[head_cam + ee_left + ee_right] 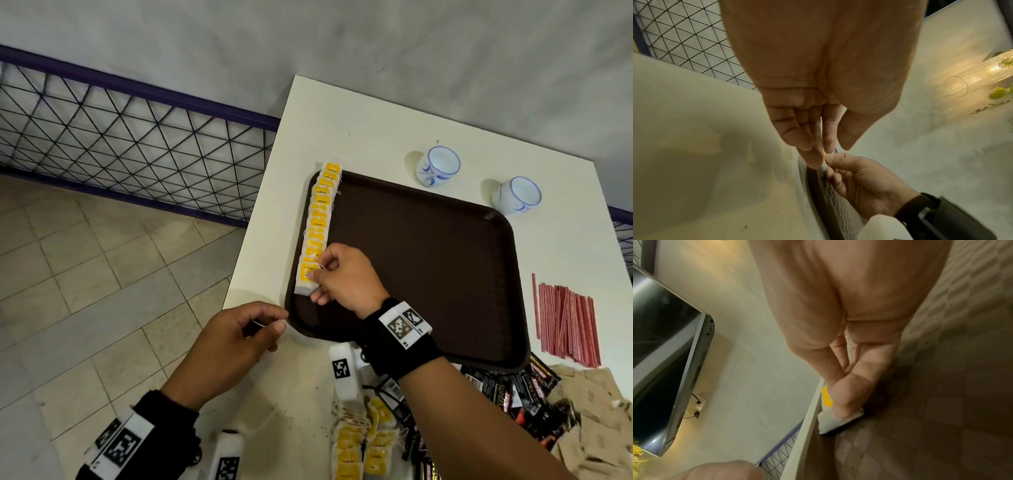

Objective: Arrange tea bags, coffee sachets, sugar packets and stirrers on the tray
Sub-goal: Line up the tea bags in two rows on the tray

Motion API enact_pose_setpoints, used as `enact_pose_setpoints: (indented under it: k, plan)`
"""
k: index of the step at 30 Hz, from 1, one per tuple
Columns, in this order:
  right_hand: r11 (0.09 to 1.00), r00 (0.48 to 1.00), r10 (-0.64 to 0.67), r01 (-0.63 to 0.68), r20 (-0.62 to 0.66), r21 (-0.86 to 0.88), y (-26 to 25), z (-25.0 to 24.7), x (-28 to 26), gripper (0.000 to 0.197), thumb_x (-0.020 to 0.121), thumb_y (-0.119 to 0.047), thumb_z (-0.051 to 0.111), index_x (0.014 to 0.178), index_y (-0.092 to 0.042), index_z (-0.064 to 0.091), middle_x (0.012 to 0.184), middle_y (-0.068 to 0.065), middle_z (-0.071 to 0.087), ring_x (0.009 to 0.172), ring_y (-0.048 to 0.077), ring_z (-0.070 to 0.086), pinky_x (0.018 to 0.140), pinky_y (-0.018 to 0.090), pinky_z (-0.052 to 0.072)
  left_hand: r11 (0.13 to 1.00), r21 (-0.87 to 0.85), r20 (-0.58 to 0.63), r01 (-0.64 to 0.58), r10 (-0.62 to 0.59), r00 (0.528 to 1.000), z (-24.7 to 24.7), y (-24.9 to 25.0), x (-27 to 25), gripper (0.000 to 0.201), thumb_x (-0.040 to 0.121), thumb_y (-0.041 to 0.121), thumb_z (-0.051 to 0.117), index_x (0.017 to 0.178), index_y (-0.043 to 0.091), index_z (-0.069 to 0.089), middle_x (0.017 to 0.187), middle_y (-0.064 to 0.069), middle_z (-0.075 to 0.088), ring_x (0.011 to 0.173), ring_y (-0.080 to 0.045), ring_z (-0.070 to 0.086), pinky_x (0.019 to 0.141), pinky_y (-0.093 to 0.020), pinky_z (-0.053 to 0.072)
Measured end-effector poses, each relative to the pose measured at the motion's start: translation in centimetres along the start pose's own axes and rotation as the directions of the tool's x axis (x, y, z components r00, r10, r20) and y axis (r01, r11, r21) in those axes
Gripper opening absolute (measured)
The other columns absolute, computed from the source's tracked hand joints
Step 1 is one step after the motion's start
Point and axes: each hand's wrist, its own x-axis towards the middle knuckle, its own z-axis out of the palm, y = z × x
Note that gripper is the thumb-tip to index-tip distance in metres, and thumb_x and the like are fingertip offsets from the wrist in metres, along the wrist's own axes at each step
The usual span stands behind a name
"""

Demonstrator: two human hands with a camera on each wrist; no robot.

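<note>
Your right hand [342, 277] is pinching the nearest tea bag [306, 282], thumb under its white lower edge and fingertips on the yellow tag, at the near left corner of the brown tray [445, 260]. Your left hand [233, 342] hovers just off that corner with fingers curled toward the thumb; a thin pale thread shows at its fingertips, but whether it is gripped or only touched cannot be told.

Behind the held bag, a row of tea bags [320, 212] runs along the tray's left rim, each overlapping the next like tiles. The loose pile of tea bags [363, 442] waits on the desk [359, 130] near your right forearm, the dark coffee sachets [507, 387] and brown sugar packets [596, 418] lie off the tray's near right corner, and the red stirrers [565, 318] sit beside its right edge. 2 cups [438, 166] stand beyond the tray.

Risks from here, as a judgement:
- The row leans on the sloping rim, so a sideways nudge while seating this bag could fan the others out or tip them onto the desk.
- If the thread at your left hand belongs to this bag, pulling away may drag it off line.
- Little rim is left at this corner, so the bag may slide inward.
</note>
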Motion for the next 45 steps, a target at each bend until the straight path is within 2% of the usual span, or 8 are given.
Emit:
enact_pose_setpoints:
  k: [7,11,14,17,24,33,36,45]
  plan:
    - [0.998,0.993,-0.058,0.058,-0.107,-0.004,0.4,-2.6,-3.0,0.016,0.091,-0.007,0.069,0.098,-0.004,0.054,0.074,0.01,0.059,0.05,0.024,0.065,0.039,0.027,0.047,0.986,0.123,0.191,-0.109,0.084,0.978,2.1,0.8,-2.3,0.01,0.087,0.03,0.077,0.096,0.035,0.074,0.098,0.017,0.072,0.086,-0.008,0.068,0.067,-0.01,0.048]
    - [0.998,0.987,-0.07,0.068,-0.141,-0.017,3.1,-5.5,-6.3,0.013,0.091,-0.005,0.068,0.096,-0.002,0.056,0.071,0.01,0.055,0.049,0.023,0.065,0.038,0.028,0.045,0.896,0.295,0.406,-0.332,0.197,0.892,4.3,0.1,-3.3,0.029,0.087,0.031,0.075,0.114,0.037,0.067,0.111,0.021,0.062,0.095,-0.001,0.062,0.072,-0.008,0.044]
    - [0.997,0.986,-0.062,0.055,-0.153,-0.05,5.1,-7.2,-9.2,0.01,0.091,-0.007,0.069,0.094,-0.005,0.059,0.07,0.012,0.059,0.053,0.025,0.068,0.041,0.03,0.046,0.798,0.347,0.53,-0.493,0.266,0.805,6.0,0.2,-3.5,0.044,0.086,0.04,0.073,0.127,0.038,0.057,0.124,0.022,0.05,0.11,-0.002,0.057,0.089,-0.021,0.05]
    - [0.997,0.986,-0.054,0.044,-0.161,-0.062,6.5,-8.4,-11.6,0.008,0.091,-0.009,0.069,0.092,-0.009,0.061,0.075,0.019,0.063,0.058,0.028,0.07,0.044,0.032,0.047,0.759,0.368,0.581,-0.537,0.263,0.77,7.3,0.9,-3.6,0.05,0.085,0.047,0.071,0.131,0.038,0.054,0.13,0.016,0.048,0.111,-0.006,0.058,0.09,-0.027,0.052]
    - [0.999,0.984,-0.035,0.03,-0.174,-0.028,8.0,-9.0,-13.3,0.007,0.091,-0.009,0.069,0.09,-0.011,0.063,0.079,0.023,0.064,0.062,0.032,0.071,0.043,0.03,0.046,0.689,0.495,0.509,-0.53,0.264,0.819,8.8,0.7,-2.9,0.038,0.094,0.043,0.044,0.103,0.023,0.075,0.11,0.004,0.064,0.085,-0.018,0.066,0.072,-0.036,0.057]
    - [0.997,0.976,-0.082,0.08,-0.201,-0.021,7.7,-10.2,-12.9,0.006,0.091,-0.011,0.07,0.09,-0.012,0.064,0.075,0.019,0.065,0.059,0.024,0.07,0.045,0.034,0.047,0.67,0.578,0.554,-0.466,0.096,0.827,8.5,2.0,-3.5,0.038,0.081,0.052,0.073,0.115,0.036,0.067,0.119,0.013,0.046,0.08,-0.016,0.066,0.071,-0.023,0.048]
    - [0.997,0.977,-0.08,0.078,-0.196,-0.021,7.6,-10.1,-12.6,0.006,0.091,-0.012,0.07,0.089,-0.014,0.065,0.072,0.014,0.066,0.059,0.026,0.07,0.047,0.034,0.048,0.701,0.578,0.524,-0.419,0.075,0.848,9.0,2.0,-3.6,0.029,0.087,0.046,0.068,0.114,0.036,0.067,0.12,0.012,0.047,0.086,-0.018,0.066,0.077,-0.029,0.052]
    - [0.997,0.982,-0.079,0.078,-0.17,-0.014,7.1,-9.9,-12.4,0.005,0.091,-0.012,0.069,0.09,-0.013,0.065,0.077,0.009,0.066,0.059,0.019,0.07,0.049,0.035,0.049,0.778,0.487,0.472,-0.398,0.149,0.869,10.0,1.5,-3.5,0.021,0.087,0.018,0.072,0.105,0.025,0.079,0.103,0.006,0.062,0.087,-0.012,0.063,0.078,-0.029,0.052]
